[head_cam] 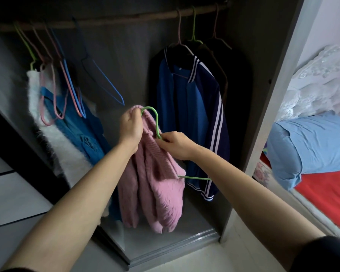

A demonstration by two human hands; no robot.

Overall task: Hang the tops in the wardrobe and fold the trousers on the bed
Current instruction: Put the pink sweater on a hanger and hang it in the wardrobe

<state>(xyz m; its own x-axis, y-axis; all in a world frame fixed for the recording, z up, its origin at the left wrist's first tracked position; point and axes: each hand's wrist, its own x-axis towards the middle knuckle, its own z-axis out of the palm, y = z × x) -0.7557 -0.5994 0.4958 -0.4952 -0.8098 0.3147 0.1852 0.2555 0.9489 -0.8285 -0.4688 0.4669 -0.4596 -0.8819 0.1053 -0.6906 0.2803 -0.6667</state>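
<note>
A pink knitted sweater (157, 185) hangs from my hands in front of the open wardrobe. My left hand (130, 126) grips its collar at the top. My right hand (175, 144) pinches the neck of a green hanger (155, 118), whose hook curves up beside the collar. One green arm of the hanger sticks out to the right below my right wrist; the rest is inside the sweater. The wooden rail (126, 17) runs across the wardrobe top.
On the rail's right hang a blue striped jacket (186, 107) and dark tops. On the left hang a white fluffy top (53, 132), a blue knit (81, 130) and several bare hangers (71, 85). The bed (326, 185) with a light blue garment (306, 146) lies at right.
</note>
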